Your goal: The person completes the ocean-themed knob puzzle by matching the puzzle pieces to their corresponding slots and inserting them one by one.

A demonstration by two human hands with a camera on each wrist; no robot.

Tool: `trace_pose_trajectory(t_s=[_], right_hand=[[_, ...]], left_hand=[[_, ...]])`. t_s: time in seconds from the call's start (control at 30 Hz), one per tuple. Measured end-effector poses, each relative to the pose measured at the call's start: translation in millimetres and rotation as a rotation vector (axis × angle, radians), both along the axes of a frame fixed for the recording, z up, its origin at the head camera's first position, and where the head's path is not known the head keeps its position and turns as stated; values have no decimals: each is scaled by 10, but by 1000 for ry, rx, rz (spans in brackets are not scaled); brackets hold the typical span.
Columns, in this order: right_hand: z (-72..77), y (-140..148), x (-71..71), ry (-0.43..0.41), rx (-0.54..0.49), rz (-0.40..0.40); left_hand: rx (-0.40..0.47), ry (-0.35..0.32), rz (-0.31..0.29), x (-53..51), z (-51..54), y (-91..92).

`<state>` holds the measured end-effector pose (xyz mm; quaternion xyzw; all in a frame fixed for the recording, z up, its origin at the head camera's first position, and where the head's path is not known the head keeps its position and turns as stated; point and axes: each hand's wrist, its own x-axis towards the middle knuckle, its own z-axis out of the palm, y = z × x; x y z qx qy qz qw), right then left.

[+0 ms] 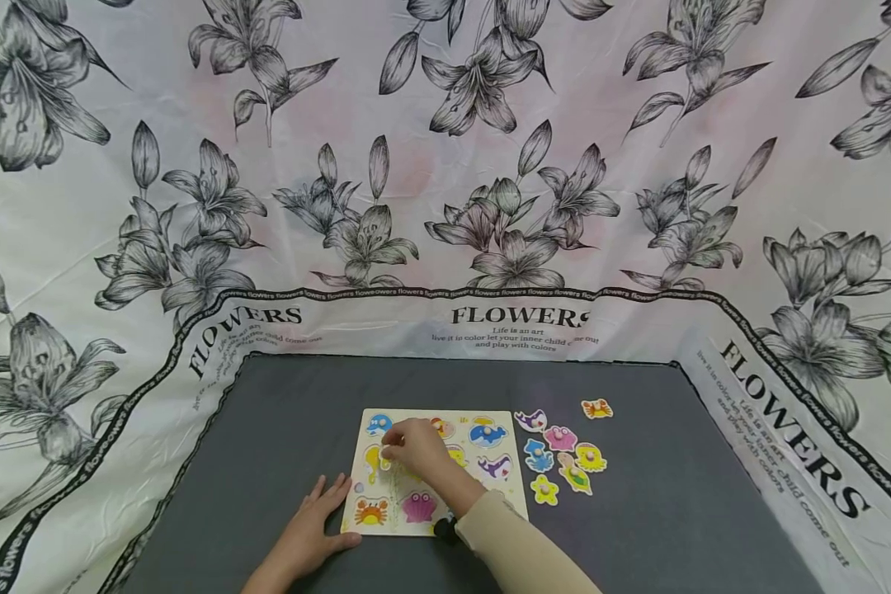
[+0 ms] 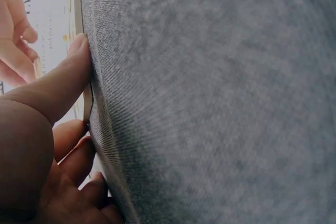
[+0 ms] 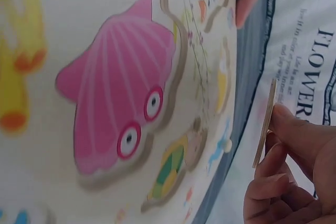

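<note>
A pale puzzle board with sea-animal pictures lies on the dark grey table. My left hand rests at its left edge, fingers spread; the left wrist view shows the thumb of this hand touching the board's side. Above the upper left part of the board, my right hand pinches a thin flat piece between thumb and fingers. In the right wrist view that hand holds it edge-on, so its picture is hidden. A pink shell-like picture fills a recess shape below.
Right of the board lie several loose knobbed pieces, among them a pink one, a blue one and a yellow star. An orange crab piece lies farther back. Flower-printed cloth surrounds the grey surface.
</note>
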<state>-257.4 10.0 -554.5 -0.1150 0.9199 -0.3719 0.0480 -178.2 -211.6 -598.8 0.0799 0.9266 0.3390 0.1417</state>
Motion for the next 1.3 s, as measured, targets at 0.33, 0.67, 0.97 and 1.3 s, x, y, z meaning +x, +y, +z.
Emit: trace_pose_trajectory(t_s=[0.33, 0.67, 0.97, 1.3], right_hand=[[-71, -179, -25, -11, 63, 16], [-162, -267, -68, -16, 127, 46], [-254, -323, -62, -29, 136, 59], [-197, -323, -70, -45, 120, 110]], left_hand=[[-7, 13, -4, -4, 11, -5], [-6, 10, 1, -5, 1, -6], [-4, -6, -5, 7, 0, 0], [-8, -7, -7, -23, -11, -6]])
